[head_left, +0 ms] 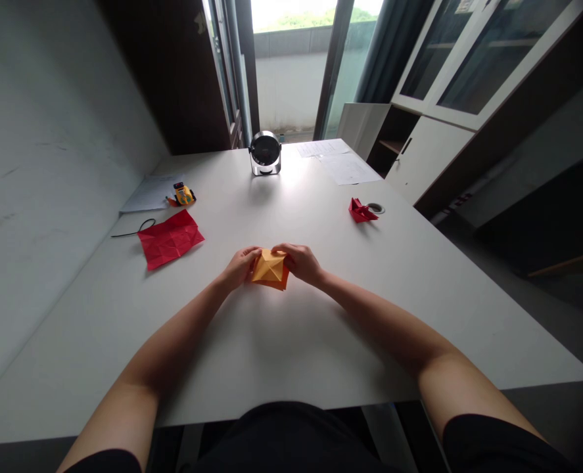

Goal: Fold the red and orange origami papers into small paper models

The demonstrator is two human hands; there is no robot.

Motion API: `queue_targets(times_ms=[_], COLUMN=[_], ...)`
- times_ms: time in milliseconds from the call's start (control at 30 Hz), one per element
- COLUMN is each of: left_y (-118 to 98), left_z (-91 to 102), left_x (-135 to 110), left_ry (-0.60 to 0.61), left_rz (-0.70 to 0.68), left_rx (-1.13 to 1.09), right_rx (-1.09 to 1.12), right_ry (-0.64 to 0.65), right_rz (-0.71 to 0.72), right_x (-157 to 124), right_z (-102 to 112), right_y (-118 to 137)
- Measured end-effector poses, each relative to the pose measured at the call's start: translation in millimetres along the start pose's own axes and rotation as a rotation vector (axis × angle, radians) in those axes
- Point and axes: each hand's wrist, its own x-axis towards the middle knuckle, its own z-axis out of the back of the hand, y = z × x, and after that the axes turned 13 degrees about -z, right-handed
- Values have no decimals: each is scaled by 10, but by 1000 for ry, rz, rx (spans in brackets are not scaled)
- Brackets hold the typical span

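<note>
A folded piece of orange origami paper [270, 267] is held up between both hands above the white table [291, 355]. Creases cross on its front face, and a deeper orange layer shows below and to the right. My left hand [242, 266] grips its left edge, thumb near the top corner. At the upper right, my right hand [301, 261] pinches the paper with thumb and fingers. The fingertips behind the sheet are partly hidden.
Left lie a creased red sheet [171, 240], a black cord [143, 226], a yellow toy vehicle [184, 194] and papers [148, 192]. A small round fan [265, 153] stands at the back. Right are a red folded paper figure [361, 211], a tape roll [376, 208] and printed sheets [350, 169].
</note>
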Motion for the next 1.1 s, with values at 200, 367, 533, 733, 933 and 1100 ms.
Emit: queue_targets(times_ms=[200, 367, 533, 733, 933, 1100], left_y=[31, 105, 150, 92, 23, -39], left_z=[70, 93, 112, 38, -51, -79], left_x=[38, 74, 83, 16, -31, -69], left_ry=[-58, -155, -221, -165, -96, -113], left_rz=[-10, -84, -172, -198, -288, -392], left_rx=[-91, -33, 75, 205, 316, 514], right_rx=[51, 173, 259, 198, 249, 219], right_ry=[60, 77, 89, 69, 232, 337], right_rz=[59, -2, -89, -214, -313, -323], right_x=[26, 46, 70, 80, 95, 113], right_z=[-30, -1, 20, -19, -19, -19], right_y=[-53, -60, -91, -97, -106, -149])
